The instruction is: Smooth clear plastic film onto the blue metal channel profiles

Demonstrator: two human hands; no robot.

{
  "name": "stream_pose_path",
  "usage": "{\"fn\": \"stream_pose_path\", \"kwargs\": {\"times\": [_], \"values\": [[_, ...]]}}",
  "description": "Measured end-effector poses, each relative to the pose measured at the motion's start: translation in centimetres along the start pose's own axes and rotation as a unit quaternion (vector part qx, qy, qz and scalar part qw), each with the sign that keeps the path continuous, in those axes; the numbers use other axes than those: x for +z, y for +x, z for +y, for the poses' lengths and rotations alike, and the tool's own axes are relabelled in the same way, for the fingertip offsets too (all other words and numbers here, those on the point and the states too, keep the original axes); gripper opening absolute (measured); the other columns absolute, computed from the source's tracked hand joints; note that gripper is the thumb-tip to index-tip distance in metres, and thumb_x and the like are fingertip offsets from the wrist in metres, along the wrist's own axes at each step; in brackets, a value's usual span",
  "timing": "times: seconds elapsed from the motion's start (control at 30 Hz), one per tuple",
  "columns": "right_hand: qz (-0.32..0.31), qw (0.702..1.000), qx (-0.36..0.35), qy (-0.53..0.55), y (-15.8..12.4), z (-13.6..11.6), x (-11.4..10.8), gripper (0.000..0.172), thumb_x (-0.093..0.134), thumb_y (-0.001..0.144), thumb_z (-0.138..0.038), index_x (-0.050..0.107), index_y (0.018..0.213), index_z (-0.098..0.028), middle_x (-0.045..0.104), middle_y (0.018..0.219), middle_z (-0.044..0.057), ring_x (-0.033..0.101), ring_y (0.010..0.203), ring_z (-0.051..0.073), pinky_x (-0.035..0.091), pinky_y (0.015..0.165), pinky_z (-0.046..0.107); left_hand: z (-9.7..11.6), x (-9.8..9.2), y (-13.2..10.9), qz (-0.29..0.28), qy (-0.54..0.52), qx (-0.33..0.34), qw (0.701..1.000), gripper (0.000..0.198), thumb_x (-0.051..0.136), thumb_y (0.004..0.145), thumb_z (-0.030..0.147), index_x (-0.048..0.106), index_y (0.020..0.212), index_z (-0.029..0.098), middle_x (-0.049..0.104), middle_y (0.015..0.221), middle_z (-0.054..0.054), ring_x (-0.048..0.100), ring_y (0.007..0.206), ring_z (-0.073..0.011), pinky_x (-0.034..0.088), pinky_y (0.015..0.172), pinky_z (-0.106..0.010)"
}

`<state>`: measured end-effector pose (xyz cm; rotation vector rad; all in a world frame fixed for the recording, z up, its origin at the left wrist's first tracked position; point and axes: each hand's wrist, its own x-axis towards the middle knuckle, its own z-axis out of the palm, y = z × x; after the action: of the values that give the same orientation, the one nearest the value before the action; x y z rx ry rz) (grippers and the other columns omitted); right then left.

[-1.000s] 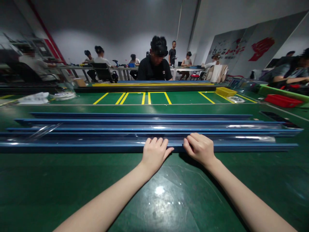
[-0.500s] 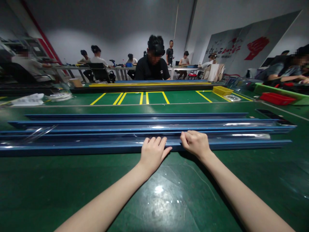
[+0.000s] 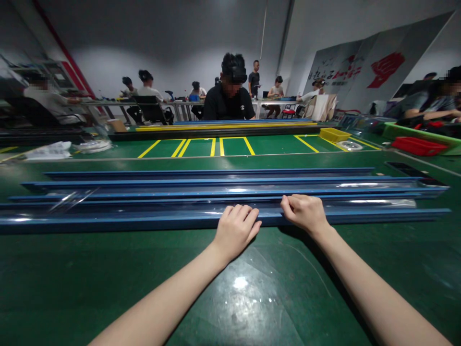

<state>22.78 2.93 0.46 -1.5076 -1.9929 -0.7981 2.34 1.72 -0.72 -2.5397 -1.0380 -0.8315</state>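
Observation:
Several long blue channel strips lie side by side across the green table, with clear plastic film in or over them. My left hand [image 3: 236, 230] rests on the front blue strip [image 3: 144, 224] near its middle, palm down, with its fingers over the edge and slightly apart. To its right, my right hand [image 3: 306, 212] is closed in a pinch above the same strip; what its fingers hold, if anything, is hidden. Behind lies another blue strip [image 3: 180, 183]. Crumpled clear film [image 3: 74, 199] shows at the left.
A dark phone-like slab [image 3: 414, 173] lies right of the strips. Farther back are a yellow tray [image 3: 334, 135], a red tray [image 3: 418, 145], a green tray [image 3: 446, 143] and a white bag [image 3: 50, 150]. A person in black [image 3: 229, 101] sits opposite.
Both hands have shifted slightly right, my right hand a little more. The front strip's right end also appears farther right, while the whole view has drifted slightly.

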Motion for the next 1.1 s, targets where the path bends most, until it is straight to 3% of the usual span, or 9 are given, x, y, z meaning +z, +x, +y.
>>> {"fn": "stream_pose_path", "kwargs": {"times": [0.37, 0.67, 1.1], "values": [[-0.008, 0.999, 0.028, -0.028, -0.8, 2.5, -0.1, 0.045, 0.038, 0.077, -0.031, 0.047, 0.035, -0.017, 0.049, 0.037, 0.001, 0.038, 0.035, 0.007, 0.019, 0.042, 0.022, -0.1, 0.0, 0.0, -0.006, 0.033, -0.056, 0.998, 0.026, 0.038, 0.085, 0.038, 0.053, 0.091, 0.018, 0.059, 0.084, -0.003, 0.049, 0.079, -0.0175, 0.031, 0.072, -0.033], [0.009, 0.999, -0.007, -0.032, -1.2, 2.4, -0.4, 0.042, 0.038, 0.080, -0.029, 0.050, 0.042, -0.016, 0.052, 0.043, 0.001, 0.042, 0.040, 0.007, 0.019, 0.042, 0.022, 0.0, 0.1, 0.0, -0.011, 0.026, -0.063, 0.998, 0.024, 0.040, 0.084, 0.038, 0.051, 0.080, 0.018, 0.058, 0.075, -0.001, 0.049, 0.073, -0.0162, 0.030, 0.068, -0.031], [-0.027, 0.999, -0.030, -0.007, -1.1, 2.1, -0.7, 0.043, 0.036, 0.083, -0.032, 0.052, 0.046, -0.016, 0.052, 0.047, 0.001, 0.043, 0.046, 0.007, 0.020, 0.046, 0.023, 0.0, 0.2, 0.1, 0.008, 0.009, -0.074, 0.997, 0.023, 0.043, 0.083, 0.037, 0.051, 0.073, 0.018, 0.058, 0.070, 0.000, 0.049, 0.068, -0.0148, 0.029, 0.065, -0.029]]}}
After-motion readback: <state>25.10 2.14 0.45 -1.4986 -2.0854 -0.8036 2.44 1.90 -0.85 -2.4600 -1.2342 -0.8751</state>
